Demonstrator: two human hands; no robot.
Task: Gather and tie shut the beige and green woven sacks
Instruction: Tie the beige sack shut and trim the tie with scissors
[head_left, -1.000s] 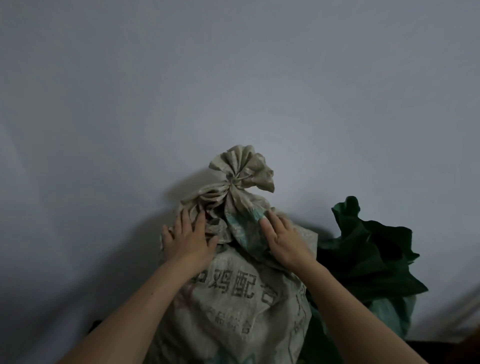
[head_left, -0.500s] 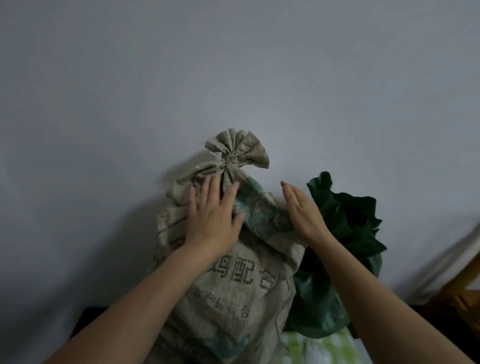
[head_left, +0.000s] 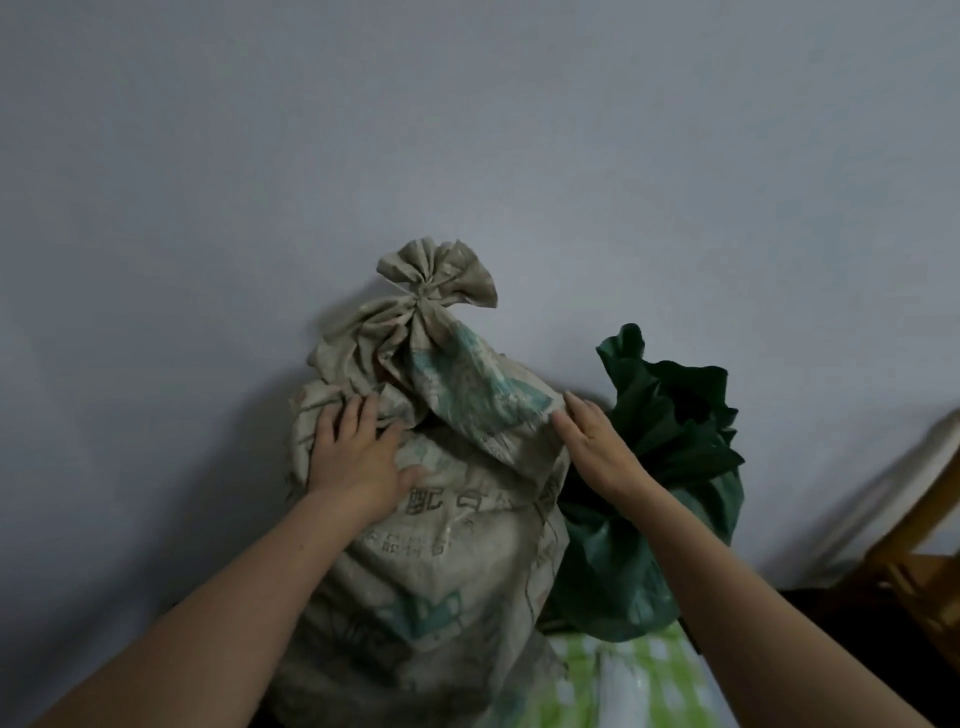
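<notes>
My left grip, flat and open, steadies the tied beige sack while my right grip, open and empty, touches its 3 o'clock edge beside the untied green sack.

Coarse, matt woven beige sack; smoother, faintly shiny green sack; wooden frame.

Dim indoor storage corner, likely in a home or small storeroom, though which of the two cannot be told. A bare, pale grey wall backs two stuffed sacks side by side: a beige woven sack with printed characters, its neck knotted, and a green sack, its top loose. A green-and-white checked cloth lies below them, with a blurred wooden frame at the right edge.
</notes>
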